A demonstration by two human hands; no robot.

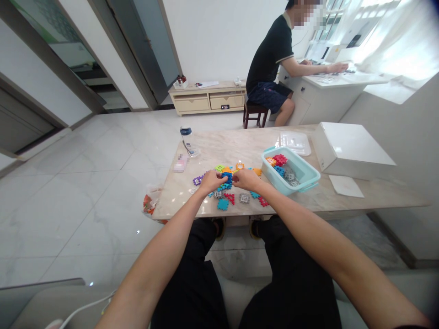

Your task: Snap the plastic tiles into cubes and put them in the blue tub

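Note:
Between my two hands, over the near half of the table, is a dark blue interlocking plastic building piece (227, 177). The fingers of my left hand (210, 182) are closed on its left side. My right hand (245, 179) is pinched at its right edge; its fingertips are partly hidden. Around and below lie loose notched pieces: a teal square (222, 204), a red triangle (229, 198), a grey grid piece (244, 198), a purple piece (198, 180) and an orange piece (239, 166). A light blue tub (305, 185) with more pieces stands right of my right hand.
A clear lid (295, 142) and a white box (353, 148) are behind and beside the tub. A bottle (189, 142) and a pink packet (180, 163) stand at the table's left. Beyond, a person (269, 55) sits at a white desk (329, 84).

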